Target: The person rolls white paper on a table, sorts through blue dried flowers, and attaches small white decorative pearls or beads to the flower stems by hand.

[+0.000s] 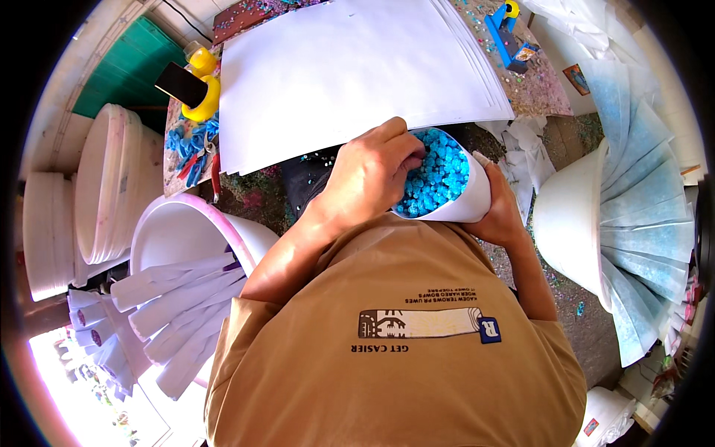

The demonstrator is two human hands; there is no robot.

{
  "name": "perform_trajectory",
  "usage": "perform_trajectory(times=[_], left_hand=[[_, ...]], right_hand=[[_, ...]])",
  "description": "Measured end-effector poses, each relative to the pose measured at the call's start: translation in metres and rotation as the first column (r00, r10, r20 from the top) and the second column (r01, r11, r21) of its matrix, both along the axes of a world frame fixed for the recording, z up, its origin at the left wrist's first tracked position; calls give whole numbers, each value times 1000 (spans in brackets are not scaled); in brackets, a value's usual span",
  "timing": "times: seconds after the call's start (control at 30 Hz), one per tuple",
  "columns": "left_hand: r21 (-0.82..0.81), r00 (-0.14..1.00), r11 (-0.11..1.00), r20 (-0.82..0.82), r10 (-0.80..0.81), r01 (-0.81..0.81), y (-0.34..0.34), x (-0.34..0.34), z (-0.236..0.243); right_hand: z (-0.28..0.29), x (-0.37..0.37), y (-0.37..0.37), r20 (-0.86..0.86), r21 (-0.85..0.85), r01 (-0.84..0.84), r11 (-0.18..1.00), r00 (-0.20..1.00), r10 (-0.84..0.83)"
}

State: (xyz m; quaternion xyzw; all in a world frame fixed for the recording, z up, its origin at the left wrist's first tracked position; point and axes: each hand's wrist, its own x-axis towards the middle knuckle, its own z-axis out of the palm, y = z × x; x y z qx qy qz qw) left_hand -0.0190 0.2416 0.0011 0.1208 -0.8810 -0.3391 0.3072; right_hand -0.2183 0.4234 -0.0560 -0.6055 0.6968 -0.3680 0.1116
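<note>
A white paper cone, filled with small bright blue clumps, is held against the front of my shirt, its mouth facing up. My right hand wraps round the cone's right side and supports it. At the left edge of the mouth is my left hand, its fingers curled and drawn together beside the blue clumps. Whatever lies between those fingertips is hidden. Beyond both hands, a stack of large white paper sheets lies on the table, its near edge just past my left knuckles.
On the table's left are a yellow tape dispenser, blue scraps and red-handled pliers. A blue tool sits at the far right. Flanking me, a white bucket holds paper cones, and another tub holds bluish cones.
</note>
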Motion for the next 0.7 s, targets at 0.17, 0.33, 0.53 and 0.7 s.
perform_trajectory(times=[0.17,0.33,0.53,0.7], left_hand=[[347,995,938,-87,44,-11,-8,8,-11],[924,969,319,-240,61,209,-27,23,-4],[413,984,895,128,123,-165,-9,7,-6],[163,990,976,38,138,-142,-5,1,-7]], right_hand=[[0,-1,0,-21,4,-11,1000,1000,11],[-2,-2,0,-3,-4,-15,1000,1000,15],[-2,-2,0,-27,-12,-11,1000,1000,10],[-2,-1,0,-5,-3,-4,1000,1000,4]])
